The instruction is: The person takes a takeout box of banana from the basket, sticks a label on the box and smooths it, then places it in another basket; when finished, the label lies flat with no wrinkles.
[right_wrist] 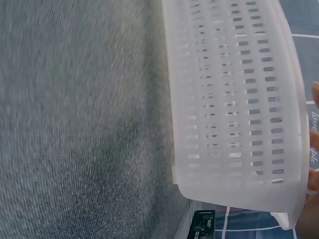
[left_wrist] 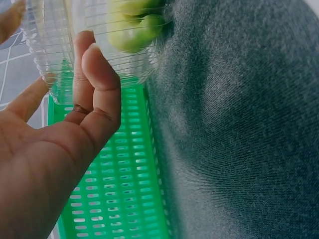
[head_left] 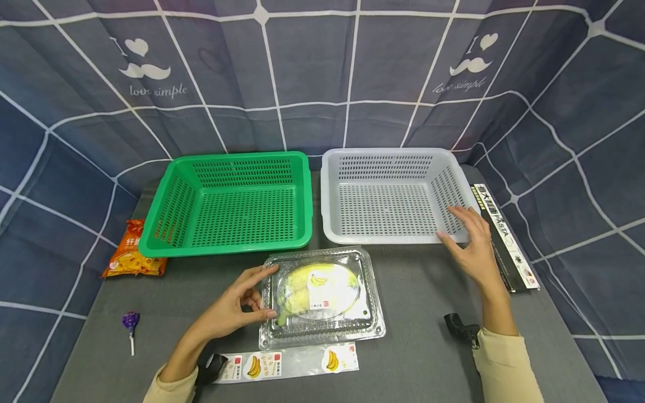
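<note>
A clear plastic clamshell box (head_left: 322,299) of pale yellow and green fruit, with a banana label on its lid, lies front of centre. My left hand (head_left: 234,305) is at its left edge, thumb and index finger spread apart on the lid. In the left wrist view, two bent fingers (left_wrist: 102,84) lie against the box's ribbed side (left_wrist: 134,50). My right hand (head_left: 471,246) hovers over the front right corner of the white basket (head_left: 327,196), fingers loosely spread. In the right wrist view, its fingers (right_wrist: 314,179) show past the basket rim (right_wrist: 301,129).
A green basket (head_left: 227,250) stands left of the white one. An orange snack bag (head_left: 133,252) and a purple-wrapped lollipop (head_left: 131,322) lie at left. The strip of banana stickers (head_left: 302,364) lies before the box. A black and white pasta box (head_left: 506,240) lies at right.
</note>
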A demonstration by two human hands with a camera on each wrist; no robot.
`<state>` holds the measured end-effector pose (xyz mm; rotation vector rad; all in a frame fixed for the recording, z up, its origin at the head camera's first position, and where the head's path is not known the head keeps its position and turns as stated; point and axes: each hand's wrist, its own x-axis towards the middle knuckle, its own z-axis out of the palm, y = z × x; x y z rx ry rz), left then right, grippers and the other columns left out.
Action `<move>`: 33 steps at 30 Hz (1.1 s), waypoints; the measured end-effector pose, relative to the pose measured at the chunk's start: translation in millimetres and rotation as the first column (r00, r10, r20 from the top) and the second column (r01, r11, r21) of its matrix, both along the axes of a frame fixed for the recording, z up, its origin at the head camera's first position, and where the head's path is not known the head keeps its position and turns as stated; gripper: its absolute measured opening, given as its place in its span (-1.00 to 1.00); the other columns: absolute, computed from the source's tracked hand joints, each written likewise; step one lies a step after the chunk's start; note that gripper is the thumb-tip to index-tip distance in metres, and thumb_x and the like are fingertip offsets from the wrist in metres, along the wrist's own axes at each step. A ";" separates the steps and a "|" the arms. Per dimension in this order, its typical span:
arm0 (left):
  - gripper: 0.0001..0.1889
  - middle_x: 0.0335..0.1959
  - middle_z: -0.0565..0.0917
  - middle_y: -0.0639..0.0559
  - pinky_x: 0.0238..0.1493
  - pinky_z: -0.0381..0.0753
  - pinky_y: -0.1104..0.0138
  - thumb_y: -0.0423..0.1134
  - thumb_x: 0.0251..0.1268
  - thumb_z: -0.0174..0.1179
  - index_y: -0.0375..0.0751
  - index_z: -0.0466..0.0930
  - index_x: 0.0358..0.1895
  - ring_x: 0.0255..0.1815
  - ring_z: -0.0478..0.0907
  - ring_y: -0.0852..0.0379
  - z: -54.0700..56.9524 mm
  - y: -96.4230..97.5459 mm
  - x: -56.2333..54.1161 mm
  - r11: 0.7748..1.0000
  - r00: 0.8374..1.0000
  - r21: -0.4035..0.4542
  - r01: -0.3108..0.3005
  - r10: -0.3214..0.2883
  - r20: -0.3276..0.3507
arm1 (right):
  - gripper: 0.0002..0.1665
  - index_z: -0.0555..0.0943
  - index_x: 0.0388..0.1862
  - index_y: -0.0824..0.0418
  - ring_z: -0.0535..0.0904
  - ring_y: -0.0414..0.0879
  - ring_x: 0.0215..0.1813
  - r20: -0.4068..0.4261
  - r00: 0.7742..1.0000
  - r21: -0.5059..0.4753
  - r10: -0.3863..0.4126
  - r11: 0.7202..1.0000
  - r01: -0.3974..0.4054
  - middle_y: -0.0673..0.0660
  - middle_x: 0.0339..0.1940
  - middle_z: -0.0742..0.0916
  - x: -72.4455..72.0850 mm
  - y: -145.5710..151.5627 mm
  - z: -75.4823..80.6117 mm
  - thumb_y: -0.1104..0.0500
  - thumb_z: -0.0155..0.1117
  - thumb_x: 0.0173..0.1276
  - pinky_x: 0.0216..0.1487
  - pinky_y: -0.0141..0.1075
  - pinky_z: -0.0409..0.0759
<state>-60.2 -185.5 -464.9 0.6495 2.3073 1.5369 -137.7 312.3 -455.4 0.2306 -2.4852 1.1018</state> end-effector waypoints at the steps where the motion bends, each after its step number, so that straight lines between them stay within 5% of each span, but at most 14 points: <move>1: -0.10 0.44 0.12 -0.28 -0.35 0.61 0.34 -0.25 0.15 0.42 -0.03 0.12 0.54 -0.36 0.50 0.20 -0.4 -0.2 -0.2 1.000 1.000 0.004 0.004 -0.004 0.002 | -0.24 0.48 0.32 0.29 0.04 0.39 0.52 0.012 1.000 0.023 -0.011 1.000 0.011 0.46 0.41 0.39 -1.4 1.7 -1.1 0.35 0.48 0.09 0.42 0.31 -0.15; 18: -0.13 0.46 0.11 -0.26 -0.35 0.62 0.34 -0.31 0.16 0.40 -0.05 0.15 0.53 -0.33 0.48 0.18 -7.3 -0.8 0.5 0.998 1.000 0.061 -0.004 0.004 -0.002 | 0.00 0.30 0.48 0.17 -0.26 0.34 0.60 0.094 0.985 0.177 -0.142 0.976 0.124 0.42 0.58 0.04 -2.6 9.6 -11.2 -0.19 0.43 0.16 0.41 0.35 -0.32; 33: -0.11 0.11 0.36 -0.20 -0.49 0.55 0.36 -0.30 0.18 0.39 0.01 0.09 0.54 -0.48 0.51 0.23 -5.2 -1.6 1.2 0.997 0.994 0.072 0.016 -0.024 0.107 | 0.10 0.18 0.55 0.19 -0.26 0.31 0.61 0.138 0.976 0.192 -0.169 0.971 0.141 0.37 0.61 -0.04 -1.4 7.3 -9.8 -0.23 0.41 0.16 0.39 0.38 -0.28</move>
